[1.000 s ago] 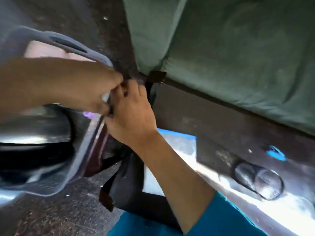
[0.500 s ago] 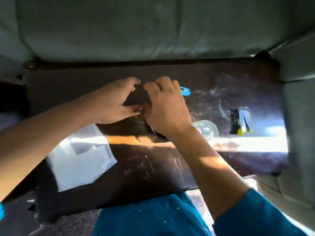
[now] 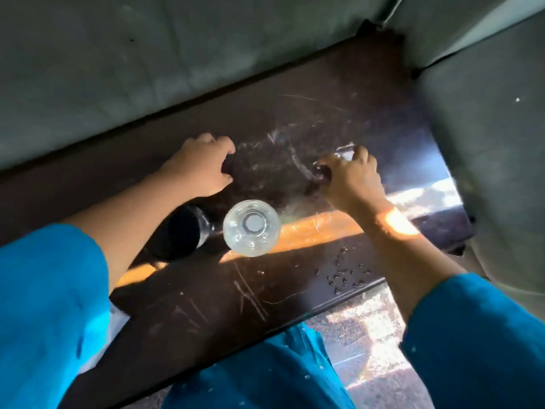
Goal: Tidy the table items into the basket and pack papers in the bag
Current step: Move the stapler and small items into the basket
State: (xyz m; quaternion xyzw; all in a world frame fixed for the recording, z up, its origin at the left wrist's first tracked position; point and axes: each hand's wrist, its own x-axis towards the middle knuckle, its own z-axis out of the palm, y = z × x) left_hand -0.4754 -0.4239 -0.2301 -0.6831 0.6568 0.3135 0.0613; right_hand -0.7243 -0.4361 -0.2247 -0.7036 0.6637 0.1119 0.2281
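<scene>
My left hand (image 3: 203,168) rests on the dark brown table (image 3: 206,296) with its fingers curled down; whatever lies under them is hidden. To the right, my right hand (image 3: 352,177) has its fingers closed over a small pale and dark item (image 3: 343,152) on the tabletop. A clear bottle (image 3: 252,227), seen from above, stands between my forearms. Beside it, partly under my left forearm, is a black cylindrical object (image 3: 182,231). A corner of white paper (image 3: 118,320) shows by my left sleeve. No basket or bag is in view.
Green sofa cushions run along the table's far side (image 3: 147,69) and close off its right end (image 3: 486,128). Small dark specks (image 3: 345,278) lie near the table's front edge. Speckled floor (image 3: 368,343) shows below the table, beside my blue clothing.
The view swung from the bag on the floor up to the table. My hands, together half a second ago, have spread apart: the left stays near the middle, the right reached right onto a small item.
</scene>
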